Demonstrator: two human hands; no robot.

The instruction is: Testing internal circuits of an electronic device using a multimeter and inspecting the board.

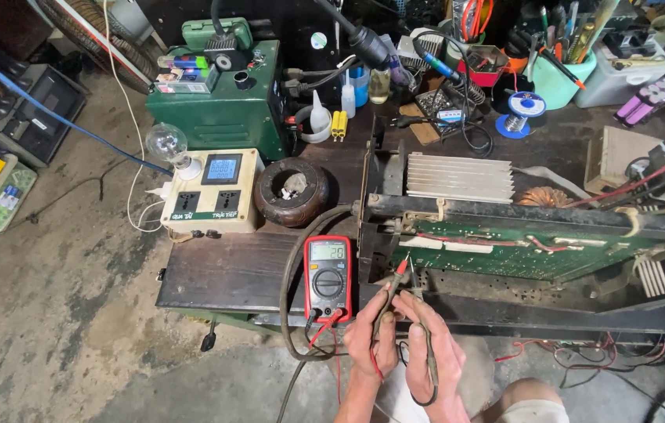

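- The green circuit board [520, 249] stood on edge in its metal chassis [504, 210]; a slipped tip could have bridged neighbouring contacts.
- The red multimeter [327, 276] lay just left of the board.
- The red probe [392, 291] was pinched in the left hand [370, 338], the black probe [425, 329] in the right hand [432, 354], hands touching below the board; crossed tips could have shorted.

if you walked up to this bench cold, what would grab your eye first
First, the two hands at the bottom centre: the left hand holds a red-tipped probe and the right hand a black one, both aimed at the green circuit board in the opened metal chassis. Just left of them lies a red multimeter with its display lit. Further back on the left, a clear light bulb stands beside a cream socket box.
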